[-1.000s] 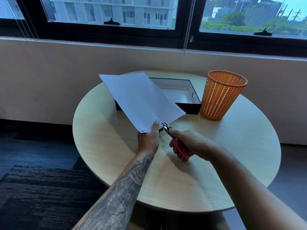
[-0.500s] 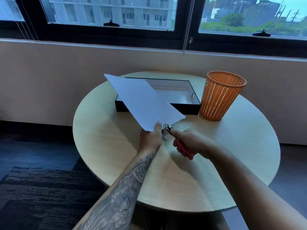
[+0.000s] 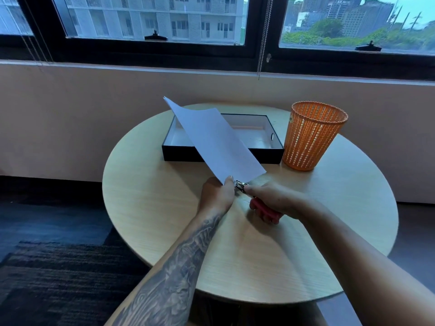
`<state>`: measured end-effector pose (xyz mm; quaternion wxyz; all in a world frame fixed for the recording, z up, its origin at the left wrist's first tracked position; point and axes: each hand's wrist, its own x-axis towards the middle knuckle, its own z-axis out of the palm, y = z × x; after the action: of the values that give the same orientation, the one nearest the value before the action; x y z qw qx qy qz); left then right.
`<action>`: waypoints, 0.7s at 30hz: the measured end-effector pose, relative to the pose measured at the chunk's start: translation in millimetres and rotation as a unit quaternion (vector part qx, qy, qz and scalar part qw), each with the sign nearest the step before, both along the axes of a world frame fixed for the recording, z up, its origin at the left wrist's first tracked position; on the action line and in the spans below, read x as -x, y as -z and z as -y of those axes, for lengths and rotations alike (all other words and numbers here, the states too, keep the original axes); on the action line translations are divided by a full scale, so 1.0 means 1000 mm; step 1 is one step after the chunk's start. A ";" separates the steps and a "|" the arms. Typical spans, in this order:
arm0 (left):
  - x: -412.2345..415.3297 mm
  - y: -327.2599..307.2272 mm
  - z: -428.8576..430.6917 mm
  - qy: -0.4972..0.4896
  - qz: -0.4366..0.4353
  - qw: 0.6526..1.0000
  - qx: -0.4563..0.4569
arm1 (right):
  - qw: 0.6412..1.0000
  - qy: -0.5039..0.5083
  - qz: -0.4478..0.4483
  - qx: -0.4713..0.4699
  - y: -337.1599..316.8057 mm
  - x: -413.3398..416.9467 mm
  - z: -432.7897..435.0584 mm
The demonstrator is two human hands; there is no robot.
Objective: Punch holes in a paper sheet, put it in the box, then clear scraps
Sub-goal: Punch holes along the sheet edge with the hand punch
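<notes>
1. The left hand (image 3: 217, 192), at the end of a tattooed forearm, pinches the near edge of the paper sheet (image 3: 219, 143) between thumb and fingers, close to its near left corner.
2. The sheet is lifted off the round wooden table (image 3: 146, 196) and tilts up and away, so that its far end hangs over the box (image 3: 179, 152) and hides part of it.
3. The right hand (image 3: 274, 200) is wrapped around the red handles of the hole punch (image 3: 241, 185); its metal head sits at the sheet's near edge, just beside the left thumb (whether the head is biting the paper cannot be told).
4. The two hands are close together, almost touching, above the middle of the table.
5. The box is black outside and pale inside, open on top, and lies on the far side of the table.
6. An orange mesh bin (image 3: 310, 137) stands upright just beside the box's right end.
</notes>
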<state>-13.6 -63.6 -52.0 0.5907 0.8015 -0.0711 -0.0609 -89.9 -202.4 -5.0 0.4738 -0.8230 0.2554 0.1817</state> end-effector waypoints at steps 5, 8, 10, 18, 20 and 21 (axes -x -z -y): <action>-0.002 0.002 0.001 0.002 0.000 1.000 -0.003 | 1.000 0.001 -0.002 -0.003 0.000 -0.001 0.001; -0.003 0.001 0.001 0.005 -0.015 1.000 -0.004 | 1.000 0.003 0.007 0.024 0.001 -0.002 -0.001; -0.004 0.001 0.002 0.005 -0.017 1.000 -0.008 | 0.999 0.000 0.010 0.046 0.001 -0.003 -0.003; 0.003 0.001 0.001 0.000 -0.027 0.999 0.031 | 1.000 0.000 -0.010 -0.008 -0.012 0.005 -0.003; 0.003 0.005 -0.002 -0.009 -0.034 0.997 0.067 | 1.000 -0.006 0.013 0.003 -0.019 0.012 0.003; 0.003 0.005 -0.004 -0.012 -0.040 0.995 0.086 | 1.000 -0.003 0.029 0.005 -0.022 0.015 0.007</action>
<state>-16.2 -59.5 -57.3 0.6606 0.7454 -0.0425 -0.0790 -105.2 -209.5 17.5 0.4765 -0.8308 0.2404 0.1582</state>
